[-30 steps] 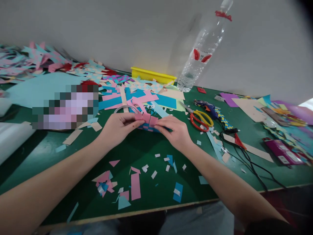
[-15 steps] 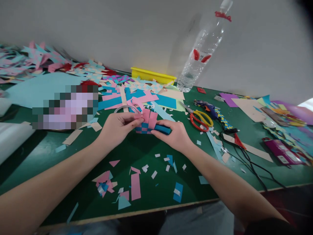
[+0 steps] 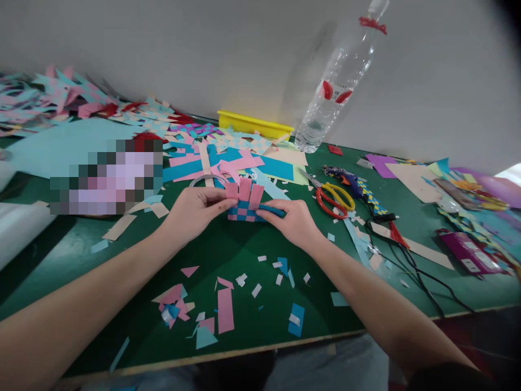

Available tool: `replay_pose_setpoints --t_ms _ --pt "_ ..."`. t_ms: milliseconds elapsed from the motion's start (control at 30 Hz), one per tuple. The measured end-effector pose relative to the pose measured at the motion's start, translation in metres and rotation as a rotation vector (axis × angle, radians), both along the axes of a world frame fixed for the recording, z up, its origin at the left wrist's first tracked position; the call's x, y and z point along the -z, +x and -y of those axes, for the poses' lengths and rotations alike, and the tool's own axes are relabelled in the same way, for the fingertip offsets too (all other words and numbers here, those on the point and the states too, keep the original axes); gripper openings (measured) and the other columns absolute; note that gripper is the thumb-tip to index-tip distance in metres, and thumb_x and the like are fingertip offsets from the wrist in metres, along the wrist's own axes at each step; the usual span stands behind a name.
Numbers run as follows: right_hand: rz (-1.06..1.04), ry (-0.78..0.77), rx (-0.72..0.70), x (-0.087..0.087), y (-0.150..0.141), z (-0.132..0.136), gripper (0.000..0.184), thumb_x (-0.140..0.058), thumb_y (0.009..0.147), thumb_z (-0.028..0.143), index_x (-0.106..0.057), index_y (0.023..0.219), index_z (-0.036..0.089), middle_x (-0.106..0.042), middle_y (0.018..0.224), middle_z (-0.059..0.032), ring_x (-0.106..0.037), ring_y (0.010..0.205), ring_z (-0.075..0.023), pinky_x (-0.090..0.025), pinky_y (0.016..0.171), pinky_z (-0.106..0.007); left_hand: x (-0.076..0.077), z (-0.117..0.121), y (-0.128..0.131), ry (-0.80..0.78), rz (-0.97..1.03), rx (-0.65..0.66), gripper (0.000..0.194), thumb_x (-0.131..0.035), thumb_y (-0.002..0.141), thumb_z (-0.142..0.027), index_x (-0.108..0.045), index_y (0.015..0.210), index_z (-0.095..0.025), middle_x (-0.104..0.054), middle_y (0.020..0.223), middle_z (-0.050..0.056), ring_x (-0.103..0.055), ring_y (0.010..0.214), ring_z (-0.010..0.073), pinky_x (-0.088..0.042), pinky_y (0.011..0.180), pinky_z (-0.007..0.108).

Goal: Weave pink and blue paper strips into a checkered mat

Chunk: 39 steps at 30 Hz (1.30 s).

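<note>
Between my hands is a small woven piece of pink and blue paper strips (image 3: 243, 212), checkered below with several pink strip ends standing up along its top. My left hand (image 3: 199, 209) pinches its left edge between thumb and fingers. On the other side, my right hand (image 3: 295, 220) is closed on the blue strip (image 3: 272, 210) that runs out of the weave to the right. Behind the left fingers lies a roll of clear tape (image 3: 205, 178), partly hidden. Scissors (image 3: 336, 198) with red and yellow handles rest to the right of my right hand.
Pink, blue and white paper scraps (image 3: 226, 309) litter the green table (image 3: 163, 347) nearer me. A tilted plastic bottle (image 3: 336, 87) and a yellow tray (image 3: 254, 126) stand at the wall. Black cords (image 3: 419, 271) and a purple packet (image 3: 468, 252) lie right, heaped paper strips (image 3: 77, 95) far left.
The upright pink strip ends have spread apart, and more of them show beside my left fingers. The blue strip in my right hand looks thinner and turned. Both hands stay in nearly the same place.
</note>
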State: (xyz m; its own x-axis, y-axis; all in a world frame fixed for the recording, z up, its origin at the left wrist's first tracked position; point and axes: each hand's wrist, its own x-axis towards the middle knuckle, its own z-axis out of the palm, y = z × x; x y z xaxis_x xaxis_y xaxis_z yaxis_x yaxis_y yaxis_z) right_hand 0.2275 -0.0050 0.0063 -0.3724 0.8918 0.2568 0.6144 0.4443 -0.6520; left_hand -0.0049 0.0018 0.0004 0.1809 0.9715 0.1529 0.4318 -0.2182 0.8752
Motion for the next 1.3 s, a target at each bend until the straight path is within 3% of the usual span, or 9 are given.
replay_pose_setpoints --t_ms 200,433,600,767,933,1167,1300 --pt "0.029 -0.051 -0.006 0.0011 0.0017 -0.0035 0.02 -0.063 0.09 0.038 -0.078 0.092 0.025 -0.079 0.091 0.0014 -0.072 0.078 -0.0175 -0.052 0.068 -0.026 -0.0014 -0.0002 0.0004 -0.026 -0.004 0.027 0.028 -0.069 0.081 -0.048 -0.078 0.082 -0.021 -0.076 0.079 0.002 -0.069 0.072 0.0197 -0.057 0.071 0.03" --pt "-0.102 0.011 -0.009 0.0038 0.0003 -0.0016 0.026 -0.068 0.086 0.041 -0.075 0.107 0.027 -0.075 0.112 -0.0005 -0.07 0.106 -0.0229 -0.056 0.093 -0.035 0.0002 -0.0019 -0.0007 0.0 -0.019 0.022 0.027 -0.07 0.08 -0.048 -0.079 0.085 -0.022 -0.077 0.08 0.003 -0.07 0.073 0.0204 -0.057 0.07 0.029" --pt "-0.094 -0.006 -0.021 0.0056 0.002 -0.0022 0.02 -0.061 0.092 0.037 -0.078 0.099 0.029 -0.077 0.106 0.0018 -0.073 0.099 -0.0216 -0.058 0.089 -0.034 -0.0001 -0.0017 -0.0003 0.0 -0.035 0.015 0.028 -0.071 0.079 -0.049 -0.079 0.083 -0.022 -0.077 0.079 0.003 -0.069 0.072 0.0207 -0.057 0.067 0.029" --pt "-0.094 0.001 -0.029 0.0046 0.0012 -0.0022 0.019 -0.062 0.091 0.036 -0.078 0.097 0.026 -0.077 0.106 0.0012 -0.073 0.098 -0.0206 -0.057 0.089 -0.031 -0.0018 -0.0008 0.0005 0.015 -0.051 -0.006 0.029 -0.072 0.077 -0.049 -0.079 0.079 -0.022 -0.076 0.076 0.002 -0.067 0.07 0.02 -0.055 0.066 0.029" --pt "-0.097 -0.034 -0.031 0.0034 -0.0008 -0.0004 0.016 -0.065 0.089 0.036 -0.078 0.093 0.026 -0.078 0.1 0.0016 -0.074 0.088 -0.0188 -0.057 0.079 -0.028 0.0014 -0.0006 0.0007 0.043 -0.056 -0.001 0.031 -0.071 0.077 -0.051 -0.078 0.076 -0.021 -0.074 0.072 0.003 -0.065 0.069 0.0202 -0.053 0.062 0.028" --pt "-0.128 -0.094 -0.041 -0.0001 -0.0012 0.0007 0.018 -0.068 0.086 0.04 -0.079 0.09 0.026 -0.078 0.093 0.0008 -0.074 0.084 -0.019 -0.058 0.076 -0.029 -0.002 0.002 0.0031 -0.006 -0.004 0.095 0.03 -0.071 0.078 -0.05 -0.078 0.085 -0.022 -0.076 0.081 0.004 -0.068 0.073 0.0204 -0.055 0.066 0.028" --pt "-0.155 -0.118 -0.039 0.0016 0.0007 -0.0021 0.019 -0.07 0.084 0.041 -0.079 0.088 0.025 -0.078 0.091 -0.0001 -0.073 0.083 -0.0185 -0.059 0.076 -0.029 -0.0026 0.0016 0.0033 0.019 -0.057 0.041 0.03 -0.07 0.078 -0.051 -0.078 0.077 -0.022 -0.073 0.068 0.003 -0.066 0.065 0.0197 -0.054 0.058 0.028"
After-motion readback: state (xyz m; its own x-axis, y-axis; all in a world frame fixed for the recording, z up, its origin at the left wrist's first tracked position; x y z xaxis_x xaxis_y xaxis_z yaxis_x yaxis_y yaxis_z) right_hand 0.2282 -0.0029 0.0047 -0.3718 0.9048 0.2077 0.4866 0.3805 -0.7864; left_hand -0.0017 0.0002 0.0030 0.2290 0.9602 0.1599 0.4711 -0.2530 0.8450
